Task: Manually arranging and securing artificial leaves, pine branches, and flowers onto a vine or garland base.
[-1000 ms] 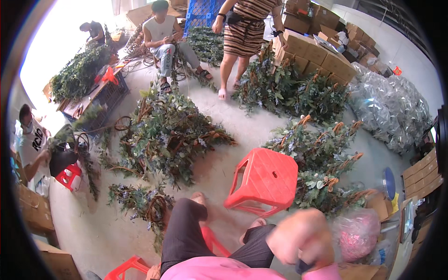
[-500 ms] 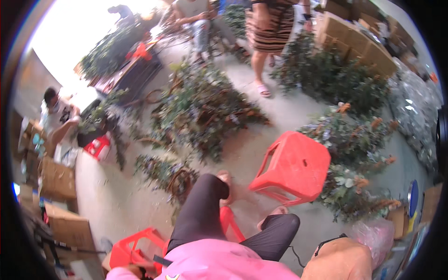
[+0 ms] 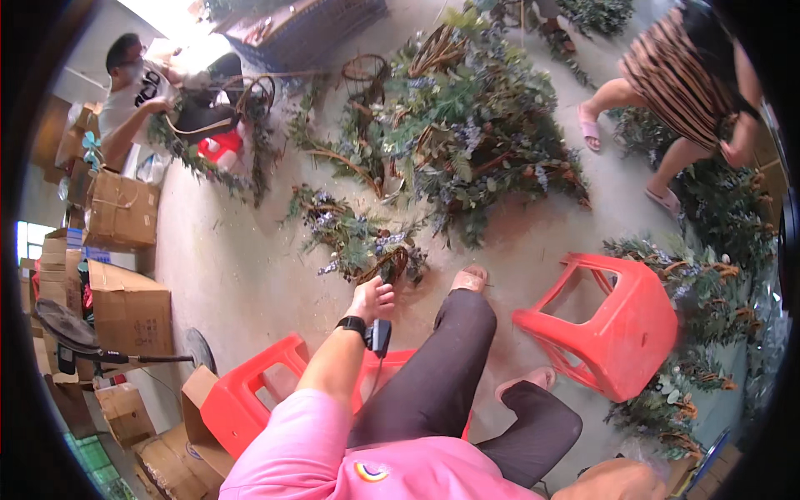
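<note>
My left hand [image 3: 372, 298] reaches forward with its fingers apart and nothing visible in them. Just beyond the fingertips lies a small wreath [image 3: 367, 237] of green leaves, bluish flowers and brown twigs, on the floor; whether they touch it I cannot tell. A black band [image 3: 352, 325] circles that wrist, with a small dark box [image 3: 379, 337] and a cable beside it. My right hand is not in view. A blurred peach-coloured shape [image 3: 612, 482] shows at the lower right edge; what it is I cannot make out.
Ahead rises a large heap of leafy wreaths [image 3: 475, 125]. A red plastic stool [image 3: 637, 333] lies tipped at right, another red stool [image 3: 242, 408] at left. Cardboard boxes [image 3: 125, 208] line the left. One person [image 3: 137, 96] sits handling greenery; another [image 3: 675, 75] stands at right.
My left arm has come into view and stretched toward the small wreath. The view has shifted down and left. The person in the striped skirt now leans over at the right.
</note>
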{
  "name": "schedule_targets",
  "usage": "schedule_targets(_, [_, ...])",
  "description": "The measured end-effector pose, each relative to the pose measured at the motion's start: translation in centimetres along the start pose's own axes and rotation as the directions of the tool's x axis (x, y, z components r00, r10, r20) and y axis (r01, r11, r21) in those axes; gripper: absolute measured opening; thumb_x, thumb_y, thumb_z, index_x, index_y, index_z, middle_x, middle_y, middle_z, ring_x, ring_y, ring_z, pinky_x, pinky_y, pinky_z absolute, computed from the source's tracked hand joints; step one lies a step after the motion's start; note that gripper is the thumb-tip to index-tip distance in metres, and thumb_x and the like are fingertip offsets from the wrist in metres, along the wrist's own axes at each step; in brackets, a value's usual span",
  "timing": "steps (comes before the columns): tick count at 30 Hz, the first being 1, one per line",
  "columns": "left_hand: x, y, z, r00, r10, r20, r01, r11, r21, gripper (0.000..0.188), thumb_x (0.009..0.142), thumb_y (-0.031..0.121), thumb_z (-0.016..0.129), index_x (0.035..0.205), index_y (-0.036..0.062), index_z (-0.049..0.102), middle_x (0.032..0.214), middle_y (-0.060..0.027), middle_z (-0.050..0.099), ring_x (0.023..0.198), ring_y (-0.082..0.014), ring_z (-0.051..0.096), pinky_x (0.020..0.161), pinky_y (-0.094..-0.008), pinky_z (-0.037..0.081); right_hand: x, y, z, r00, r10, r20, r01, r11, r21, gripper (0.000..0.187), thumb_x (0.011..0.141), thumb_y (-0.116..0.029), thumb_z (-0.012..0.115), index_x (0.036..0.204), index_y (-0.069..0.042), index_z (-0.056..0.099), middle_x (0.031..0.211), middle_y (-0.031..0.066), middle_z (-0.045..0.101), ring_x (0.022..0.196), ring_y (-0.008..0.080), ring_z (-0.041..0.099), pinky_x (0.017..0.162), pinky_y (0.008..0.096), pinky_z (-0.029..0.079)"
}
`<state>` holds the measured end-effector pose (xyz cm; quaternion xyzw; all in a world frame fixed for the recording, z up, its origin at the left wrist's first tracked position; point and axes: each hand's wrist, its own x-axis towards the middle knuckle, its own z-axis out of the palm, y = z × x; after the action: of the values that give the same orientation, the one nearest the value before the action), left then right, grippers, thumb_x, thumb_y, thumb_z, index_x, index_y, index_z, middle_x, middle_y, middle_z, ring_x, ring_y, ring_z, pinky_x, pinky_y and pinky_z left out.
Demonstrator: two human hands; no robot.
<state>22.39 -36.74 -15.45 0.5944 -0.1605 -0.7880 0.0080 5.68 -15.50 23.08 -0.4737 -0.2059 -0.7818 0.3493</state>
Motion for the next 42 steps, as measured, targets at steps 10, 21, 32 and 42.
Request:
schedule_targets(10, [7.9, 0.7, 0.0, 0.952, 0.076, -0.298, -0.238, 0.795, -0.558, 0.052, 0.088, 0.036, 0.036, 0.125, 0.0019, 0.025, 0.130, -0.0174, 0.030, 0.120, -0.0306, 0.031, 0.095, -0.0518, 0.029, -3.1, 1.3, -12.7, 0.937, -0.292, 0.191, 0.343, 0.874, -0.345, 0.024, 0.083, -0.015, 0.047, 0.088, 0.005, 0.059, 0.065, 0.0129, 0.054, 0.047, 0.0229, 0.046, 0.041, 0.0334, 0.032])
schedule_targets(21, [8.7, 2.1, -5.2, 0.921, 0.079, -0.382, -0.379, 0.416, -0.827, 0.033, 0.080, 0.039, 0.052, 0.074, 0.0061, 0.052, 0.062, -0.0047, 0.052, 0.060, -0.0193, 0.051, 0.065, -0.0361, 0.045, -11.7, -8.2, -5.8, -0.080, 0.321, -0.944, -0.682, 0.673, 0.287, 0.035, 0.079, -0.016, 0.052, 0.104, 0.008, 0.046, 0.064, 0.0158, 0.053, 0.055, 0.0231, 0.051, 0.053, 0.0347, 0.043])
schedule_targets(32, [-2.3, 9.8, -13.6, 0.694, 0.421, -0.585, -0.656, 0.704, -0.271, 0.008, 0.065, 0.001, 0.053, 0.071, 0.0073, 0.052, 0.069, -0.0053, 0.055, 0.054, -0.0165, 0.052, 0.045, -0.0266, 0.043, -24.1, -9.5, -0.7, -0.396, -0.268, -0.878, -0.918, 0.145, 0.370, 0.015, 0.079, -0.006, 0.047, 0.091, 0.000, 0.054, 0.063, 0.0055, 0.055, 0.048, 0.0101, 0.051, 0.045, 0.0214, 0.044])
schedule_targets(42, [-30.0, 12.3, -4.0, 0.429, 0.902, -0.051, -0.754, 0.389, 0.530, 0.007, 0.060, 0.001, 0.053, 0.067, 0.0018, 0.052, 0.056, -0.0058, 0.052, 0.032, -0.0102, 0.037, 0.028, -0.0218, 0.029, -28.2, -10.2, 5.5, -0.158, -0.240, -0.958, -0.973, -0.126, 0.192, 0.015, 0.078, -0.007, 0.050, 0.089, 0.001, 0.056, 0.067, 0.0067, 0.058, 0.052, 0.0106, 0.055, 0.048, 0.0225, 0.047])
